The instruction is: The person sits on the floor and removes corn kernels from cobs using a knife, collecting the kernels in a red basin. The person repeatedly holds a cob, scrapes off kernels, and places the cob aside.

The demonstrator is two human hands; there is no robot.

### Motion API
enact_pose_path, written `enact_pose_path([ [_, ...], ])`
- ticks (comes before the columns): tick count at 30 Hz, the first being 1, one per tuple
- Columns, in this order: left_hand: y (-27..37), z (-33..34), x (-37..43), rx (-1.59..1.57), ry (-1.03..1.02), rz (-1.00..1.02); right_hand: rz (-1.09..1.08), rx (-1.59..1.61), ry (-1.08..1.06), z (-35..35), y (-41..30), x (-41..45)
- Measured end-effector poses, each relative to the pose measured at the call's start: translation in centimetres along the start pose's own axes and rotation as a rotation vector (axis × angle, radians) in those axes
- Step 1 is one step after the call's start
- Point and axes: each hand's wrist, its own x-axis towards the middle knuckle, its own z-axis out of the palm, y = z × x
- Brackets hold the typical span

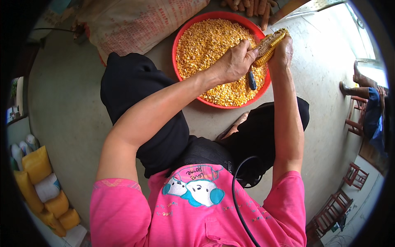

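An ear of corn (268, 49) slants over the right rim of a red plastic basin (174, 55). Kernels are gone from a broad strip of it, baring the pale cob, while yellow rows stay along its lower side. My right hand (282, 52) grips the upper end. Curled into a fist, my left hand (239, 63) has its thumb against the lower end; the inside of that fist is hidden. Loose corn kernels (206, 46) fill the basin. A tool with a dark handle (252, 81) rests on the kernels below the ear, its far end hidden.
A printed woven sack (139, 24) lies beyond the basin, near several bare cobs (254, 6). My knees flank the basin's near side. At right a seated person (372, 102) is beside wooden stools (356, 115). Yellow containers (37, 160) stand at lower left.
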Motion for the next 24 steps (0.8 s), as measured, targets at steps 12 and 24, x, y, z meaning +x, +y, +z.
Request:
enact_pose_path([
  [12,2.0,-1.1,-0.8,0.136,0.003,0.094,-0.033,0.009,0.046,-1.0,-0.5,0.9],
  [24,2.0,-1.3,-1.0,0.465,-0.014,0.485,-0.109,-0.056,0.009,-0.9,0.4,0.9],
])
